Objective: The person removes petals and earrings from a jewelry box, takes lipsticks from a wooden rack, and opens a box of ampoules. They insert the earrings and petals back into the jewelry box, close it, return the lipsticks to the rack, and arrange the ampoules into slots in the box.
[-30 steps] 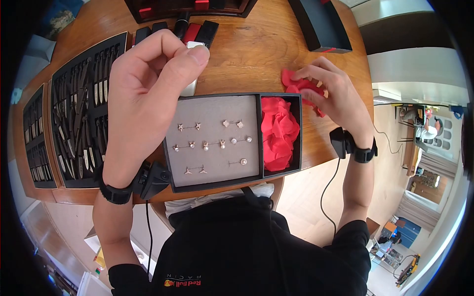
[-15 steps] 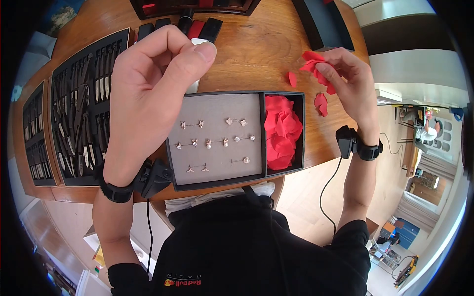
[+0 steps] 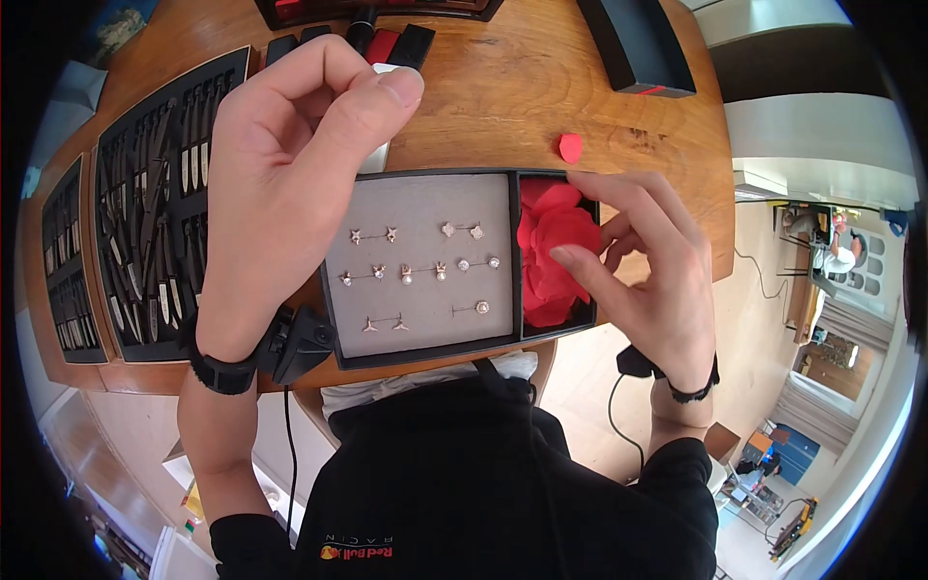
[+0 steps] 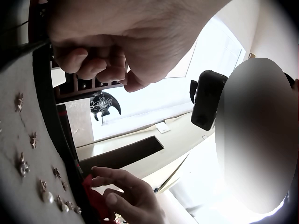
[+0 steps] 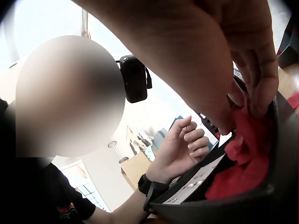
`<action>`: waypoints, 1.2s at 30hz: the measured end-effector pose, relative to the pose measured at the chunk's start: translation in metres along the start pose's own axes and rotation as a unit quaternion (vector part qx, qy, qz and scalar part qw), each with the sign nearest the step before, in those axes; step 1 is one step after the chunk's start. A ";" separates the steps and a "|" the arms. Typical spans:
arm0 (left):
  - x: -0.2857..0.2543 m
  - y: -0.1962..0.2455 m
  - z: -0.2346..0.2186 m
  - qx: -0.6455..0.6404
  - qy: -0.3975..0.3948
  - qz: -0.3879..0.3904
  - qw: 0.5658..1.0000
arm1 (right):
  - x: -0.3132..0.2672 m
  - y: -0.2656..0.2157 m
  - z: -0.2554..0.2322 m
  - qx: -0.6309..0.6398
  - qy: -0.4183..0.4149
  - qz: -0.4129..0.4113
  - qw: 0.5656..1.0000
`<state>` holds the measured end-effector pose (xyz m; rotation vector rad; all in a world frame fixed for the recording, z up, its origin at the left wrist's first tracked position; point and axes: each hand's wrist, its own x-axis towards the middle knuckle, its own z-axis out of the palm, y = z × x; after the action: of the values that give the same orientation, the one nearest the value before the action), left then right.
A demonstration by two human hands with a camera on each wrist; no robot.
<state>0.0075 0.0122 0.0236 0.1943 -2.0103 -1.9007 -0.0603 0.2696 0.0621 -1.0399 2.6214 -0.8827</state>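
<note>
A black box (image 3: 425, 362) has a grey earring pad (image 3: 425, 198) holding several pairs of small earrings. Its narrow right compartment contains red petals (image 3: 551, 232), piled together. My right hand (image 3: 662, 266) is over that compartment, thumb and forefinger spread apart with their tips at the petals; the right wrist view shows fingertips down among the red petals (image 5: 247, 172). Raised above the box's left side, my left hand (image 3: 290, 184) has its fingers curled and the thumb laid against the forefinger. No object shows in it, also in the left wrist view.
One loose petal (image 3: 570, 148) lies on the wooden table behind the box. Trays of tweezers (image 3: 155, 222) stand at left. An empty-looking black box lid (image 3: 638, 48) is at the back right. A white object (image 3: 377, 159) lies partly hidden behind the left hand.
My right hand gathered petals from the table, lifted them, then came left and down to the compartment, where the pile looks fuller. The left hand has barely moved.
</note>
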 end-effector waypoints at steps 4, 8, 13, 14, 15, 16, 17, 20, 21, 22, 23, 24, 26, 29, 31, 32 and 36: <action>0.000 0.000 0.001 -0.001 0.000 0.006 1.000 | -0.015 -0.010 0.004 0.023 0.049 0.025 0.998; -0.001 0.000 0.000 -0.001 -0.001 -0.002 1.000 | -0.027 -0.007 0.010 -0.050 0.000 -0.020 0.999; 0.000 -0.002 0.000 -0.004 0.002 0.006 1.000 | -0.016 -0.002 0.011 -0.165 0.044 -0.115 0.979; 0.000 -0.002 0.000 -0.004 0.001 0.008 1.000 | -0.014 0.000 0.013 -0.200 0.061 -0.145 0.967; 0.000 -0.001 0.000 -0.008 0.000 0.003 1.000 | -0.014 0.002 0.013 -0.200 0.063 -0.145 0.967; 0.000 -0.001 0.000 -0.012 -0.001 -0.001 1.000 | -0.015 0.004 0.012 -0.193 0.024 -0.140 0.971; 0.000 0.000 0.000 -0.010 0.001 0.003 1.000 | -0.014 0.007 0.010 -0.187 -0.013 -0.137 0.973; -0.001 0.002 -0.001 -0.012 -0.008 -0.014 1.000 | -0.009 0.021 -0.004 -0.140 0.059 -0.081 0.985; -0.001 0.002 -0.001 -0.013 -0.008 -0.012 1.000 | -0.007 0.029 -0.010 -0.110 0.112 -0.014 0.987; -0.001 0.001 -0.001 -0.012 -0.011 -0.014 1.000 | -0.003 0.045 -0.016 -0.126 0.106 -0.007 0.986; -0.001 0.002 -0.001 -0.012 -0.012 -0.016 1.000 | 0.000 0.054 -0.019 -0.127 0.108 -0.008 0.986; -0.001 0.002 -0.002 -0.011 -0.012 -0.014 1.000 | 0.002 0.061 -0.020 -0.102 0.060 0.035 0.992; -0.001 0.003 -0.003 -0.053 -0.008 -0.031 0.998 | 0.006 0.084 -0.016 -0.067 -0.013 0.065 0.996; -0.001 0.002 -0.005 -0.047 -0.008 -0.040 0.998 | 0.017 0.080 -0.008 -0.031 -0.010 0.053 0.998; -0.001 0.002 -0.004 -0.057 -0.009 -0.040 0.998 | 0.029 0.076 -0.004 -0.011 -0.022 0.038 0.999; -0.001 0.003 -0.004 -0.066 -0.010 -0.040 0.997 | 0.035 0.073 -0.003 0.008 -0.035 0.022 0.999; -0.001 0.004 -0.005 -0.055 -0.013 -0.039 0.998 | 0.059 0.068 -0.010 -0.008 -0.116 0.001 0.993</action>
<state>0.0106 0.0085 0.0278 0.2242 -1.9341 -2.0658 -0.1464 0.2735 0.0323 -1.0742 2.4392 -0.6950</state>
